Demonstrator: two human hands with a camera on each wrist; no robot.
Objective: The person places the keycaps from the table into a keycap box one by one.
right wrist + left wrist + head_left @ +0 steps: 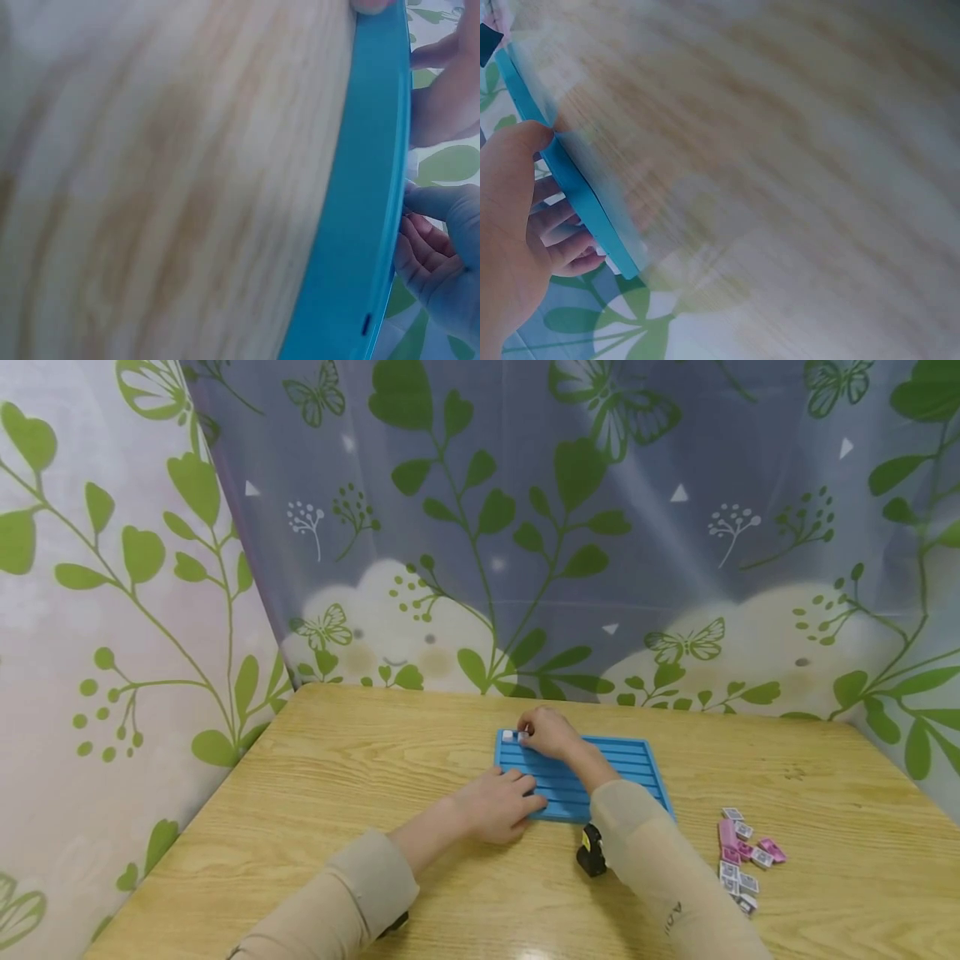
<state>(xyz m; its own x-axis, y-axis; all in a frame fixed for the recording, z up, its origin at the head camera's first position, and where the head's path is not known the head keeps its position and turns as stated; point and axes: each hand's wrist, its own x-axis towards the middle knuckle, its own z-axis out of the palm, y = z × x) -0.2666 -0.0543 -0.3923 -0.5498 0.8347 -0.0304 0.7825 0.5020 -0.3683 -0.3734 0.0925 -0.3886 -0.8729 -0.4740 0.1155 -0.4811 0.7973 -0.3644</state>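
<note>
A blue ridged tray (pixel 581 810) lies on the wooden table. My left hand (pixel 498 806) holds it at the near left corner. In the left wrist view the thumb (pixel 536 136) presses the tray's outer wall (pixel 592 206) while the fingers reach over its far side. At the far left corner of the tray, my right hand (pixel 551 733) pinches a small white tile (pixel 522 737). Another white tile (pixel 507 736) sits just left of it in the top row. In the right wrist view, the right fingers (pixel 431 244) are bent behind the tray wall (pixel 352 187), which hides the tile.
Right of the tray lies a loose pile of white printed tiles (pixel 729 871) and pink pieces (pixel 727 835). A black wrist camera (pixel 592 852) hangs under the right sleeve, near the tray's front edge. A patterned curtain (pixel 480 527) rises behind the table.
</note>
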